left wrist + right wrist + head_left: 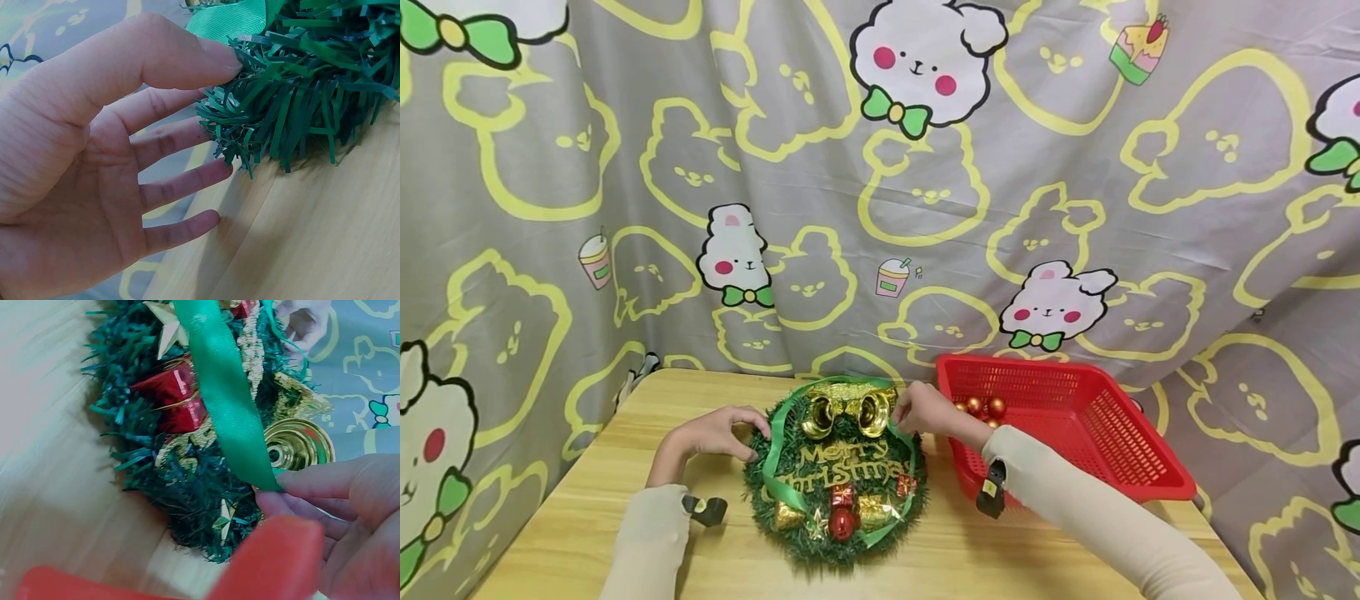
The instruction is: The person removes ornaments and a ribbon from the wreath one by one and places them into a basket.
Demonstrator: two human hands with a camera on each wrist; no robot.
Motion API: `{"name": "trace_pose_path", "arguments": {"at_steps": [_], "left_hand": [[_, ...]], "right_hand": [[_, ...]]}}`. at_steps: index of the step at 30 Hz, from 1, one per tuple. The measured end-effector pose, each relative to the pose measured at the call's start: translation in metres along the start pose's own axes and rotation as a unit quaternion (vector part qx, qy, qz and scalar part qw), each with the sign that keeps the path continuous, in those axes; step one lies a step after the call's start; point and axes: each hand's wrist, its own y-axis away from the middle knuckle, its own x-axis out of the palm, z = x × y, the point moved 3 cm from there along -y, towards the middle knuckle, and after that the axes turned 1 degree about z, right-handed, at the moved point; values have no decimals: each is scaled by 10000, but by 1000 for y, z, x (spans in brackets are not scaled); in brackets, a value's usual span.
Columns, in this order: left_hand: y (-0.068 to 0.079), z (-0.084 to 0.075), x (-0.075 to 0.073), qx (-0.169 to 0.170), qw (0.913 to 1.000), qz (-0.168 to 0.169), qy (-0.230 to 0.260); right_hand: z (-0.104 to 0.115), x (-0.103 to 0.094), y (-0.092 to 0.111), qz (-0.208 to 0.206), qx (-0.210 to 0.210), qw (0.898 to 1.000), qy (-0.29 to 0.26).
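A round green tinsel wreath lies on the table, bearing gold "Merry Christmas" lettering, two gold bells, a red ball and small wrapped gifts. Green ribbon loops over it. At the wreath's left edge, my left hand touches the tinsel with spread, fairly straight fingers; in the left wrist view the thumb rests against the tinsel tips. My right hand is at the upper right edge beside a bell. It pinches the ribbon between thumb and fingers, as the right wrist view shows.
A red plastic basket stands on the right of the wooden table, close to my right forearm. Several shiny orange-gold balls lie in its left corner. A grey cartoon-print curtain hangs behind the table.
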Motion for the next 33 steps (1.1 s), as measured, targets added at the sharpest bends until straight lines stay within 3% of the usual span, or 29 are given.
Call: {"name": "trace_pose_path", "arguments": {"at_steps": [7,12,24,33], "left_hand": [[0,1,0,24,10000,3,12],[-1,2,1,22,10000,14,8],[0,2,0,35,10000,-4,14],[-1,2,1,27,10000,9,30]], "right_hand": [[3,-9,-1,-10,163,9984,-536],[4,-19,-3,-277,209,9963,-781],[18,-38,-9,-926,-468,9919,-733],[24,-39,-12,-1049,-887,9862,-925]]}}
